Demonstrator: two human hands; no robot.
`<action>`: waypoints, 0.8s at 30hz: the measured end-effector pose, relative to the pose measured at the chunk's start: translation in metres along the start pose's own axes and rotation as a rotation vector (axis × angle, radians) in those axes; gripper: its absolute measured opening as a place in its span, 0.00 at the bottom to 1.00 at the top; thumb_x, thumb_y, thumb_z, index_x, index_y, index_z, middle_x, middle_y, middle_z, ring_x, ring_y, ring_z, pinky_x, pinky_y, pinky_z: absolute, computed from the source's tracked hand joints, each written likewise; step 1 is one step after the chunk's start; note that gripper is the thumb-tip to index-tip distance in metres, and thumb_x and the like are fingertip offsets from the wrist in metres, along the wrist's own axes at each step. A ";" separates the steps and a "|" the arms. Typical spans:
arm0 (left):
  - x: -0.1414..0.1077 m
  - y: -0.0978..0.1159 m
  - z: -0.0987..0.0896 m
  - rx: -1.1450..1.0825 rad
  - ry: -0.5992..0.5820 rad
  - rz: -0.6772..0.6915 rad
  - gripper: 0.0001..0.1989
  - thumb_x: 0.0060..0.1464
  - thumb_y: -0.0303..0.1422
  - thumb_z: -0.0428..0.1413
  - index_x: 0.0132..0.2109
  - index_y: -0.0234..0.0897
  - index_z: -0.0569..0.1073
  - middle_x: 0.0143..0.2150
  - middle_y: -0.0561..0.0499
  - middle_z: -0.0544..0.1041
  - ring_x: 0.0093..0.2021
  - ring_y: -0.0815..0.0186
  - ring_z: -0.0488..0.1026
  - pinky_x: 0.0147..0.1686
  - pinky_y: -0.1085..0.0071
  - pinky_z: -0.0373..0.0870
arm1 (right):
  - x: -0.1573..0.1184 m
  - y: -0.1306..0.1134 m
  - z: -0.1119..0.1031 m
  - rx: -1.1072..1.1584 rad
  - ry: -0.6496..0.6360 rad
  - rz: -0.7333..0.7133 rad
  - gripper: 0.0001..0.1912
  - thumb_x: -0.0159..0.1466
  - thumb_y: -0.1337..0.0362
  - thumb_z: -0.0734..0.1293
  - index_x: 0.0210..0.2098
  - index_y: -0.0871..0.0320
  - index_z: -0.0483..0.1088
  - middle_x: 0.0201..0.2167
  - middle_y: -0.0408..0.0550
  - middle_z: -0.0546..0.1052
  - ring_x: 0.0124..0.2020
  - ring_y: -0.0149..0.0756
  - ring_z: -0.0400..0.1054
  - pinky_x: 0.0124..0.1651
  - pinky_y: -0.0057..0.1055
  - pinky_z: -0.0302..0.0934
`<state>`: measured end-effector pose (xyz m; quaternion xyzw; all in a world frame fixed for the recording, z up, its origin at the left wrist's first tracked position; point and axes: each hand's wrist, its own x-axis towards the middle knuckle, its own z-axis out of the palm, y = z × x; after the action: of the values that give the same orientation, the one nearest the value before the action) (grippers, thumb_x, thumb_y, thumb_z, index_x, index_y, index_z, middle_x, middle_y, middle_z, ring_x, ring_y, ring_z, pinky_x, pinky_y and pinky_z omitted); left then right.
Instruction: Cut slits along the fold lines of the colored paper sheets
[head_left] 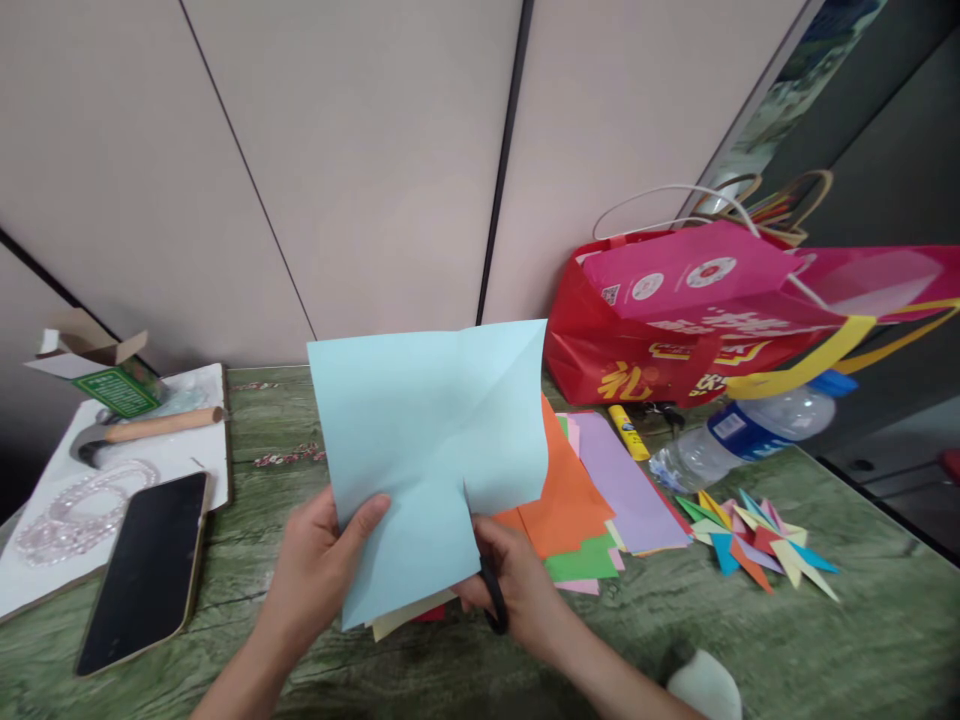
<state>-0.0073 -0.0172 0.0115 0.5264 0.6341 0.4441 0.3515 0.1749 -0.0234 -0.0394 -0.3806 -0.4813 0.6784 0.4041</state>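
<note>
A light blue sheet of paper [420, 430] is held up above the table, with a cut running into it from its lower edge. My left hand [322, 550] grips the sheet at its lower left, thumb on top. In my right hand [514, 580] are black-handled scissors [493, 595], whose blades lie in the cut, mostly hidden by the paper. Behind and right of the sheet lie orange paper [566, 490], green paper [585, 560] and purple paper [622, 485]. More paper edges show beneath the blue sheet.
Folded colourful paper pieces [757, 540], a bottle [750, 430], a yellow glue stick [628, 432] and a red bag [600, 340] stand or lie at the right. At the left are a phone [146, 570], beads [75, 515], a wooden-handled tool [161, 425] and a green box [120, 385].
</note>
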 end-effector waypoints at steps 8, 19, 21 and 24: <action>0.000 -0.002 0.001 -0.008 -0.017 -0.005 0.13 0.46 0.43 0.56 0.33 0.38 0.74 0.29 0.50 0.77 0.27 0.62 0.70 0.24 0.72 0.66 | -0.001 0.001 -0.001 0.010 0.007 0.004 0.08 0.45 0.71 0.66 0.25 0.59 0.63 0.16 0.35 0.64 0.16 0.24 0.55 0.17 0.21 0.51; -0.001 -0.004 0.001 -0.052 -0.103 -0.075 0.15 0.44 0.45 0.57 0.30 0.36 0.74 0.25 0.52 0.74 0.23 0.66 0.67 0.21 0.73 0.64 | 0.001 0.003 -0.005 0.016 0.000 -0.115 0.19 0.42 0.70 0.74 0.32 0.58 0.67 0.26 0.41 0.72 0.27 0.32 0.65 0.28 0.25 0.58; -0.001 -0.003 0.002 -0.046 -0.115 -0.060 0.15 0.44 0.44 0.57 0.29 0.36 0.74 0.24 0.53 0.73 0.22 0.67 0.65 0.21 0.74 0.63 | 0.002 0.003 -0.006 0.012 0.011 -0.152 0.19 0.42 0.70 0.75 0.33 0.58 0.68 0.30 0.44 0.74 0.32 0.36 0.67 0.32 0.27 0.59; 0.000 -0.003 0.003 -0.052 -0.115 -0.043 0.15 0.44 0.44 0.57 0.29 0.36 0.74 0.25 0.53 0.73 0.23 0.68 0.64 0.21 0.74 0.63 | 0.003 0.005 -0.007 0.003 0.029 -0.198 0.20 0.43 0.72 0.74 0.35 0.57 0.68 0.32 0.45 0.75 0.32 0.37 0.68 0.34 0.28 0.60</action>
<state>-0.0057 -0.0172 0.0078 0.5282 0.6123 0.4216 0.4104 0.1793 -0.0196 -0.0463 -0.3404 -0.5098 0.6303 0.4764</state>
